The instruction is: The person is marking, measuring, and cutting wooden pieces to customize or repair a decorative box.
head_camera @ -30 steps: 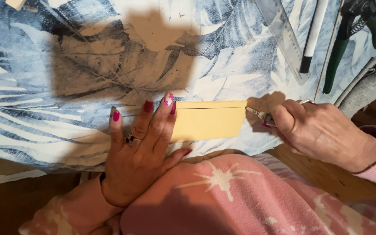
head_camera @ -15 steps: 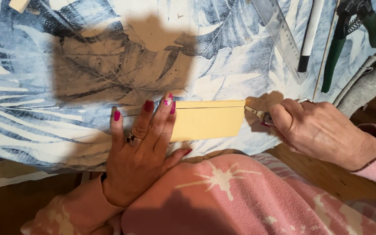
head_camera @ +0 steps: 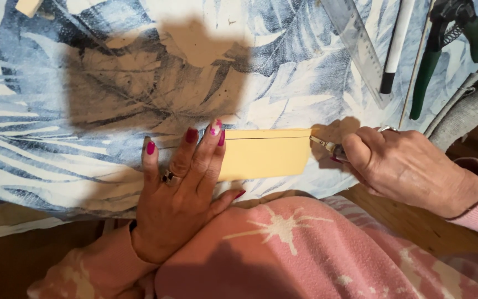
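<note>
— What are your fingers doing?
— My left hand (head_camera: 179, 205) lies flat, fingers (head_camera: 212, 145) spread, pressing the left end of a yellow card (head_camera: 265, 156). My right hand (head_camera: 410, 166) is curled closed around a small blade (head_camera: 323, 144), its tip at the card's top right corner.

— And around them?
— The card lies on a leaf-print cloth (head_camera: 84, 99) covering the surface. Well beyond my right hand lie a clear ruler (head_camera: 358, 47), a marker (head_camera: 395, 47) and green-handled pliers (head_camera: 438, 50).

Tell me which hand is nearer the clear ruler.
Right. The right hand sits just below the clear ruler, gripping a small blade tool. The left hand lies farther off, pressing the yellow card.
</note>
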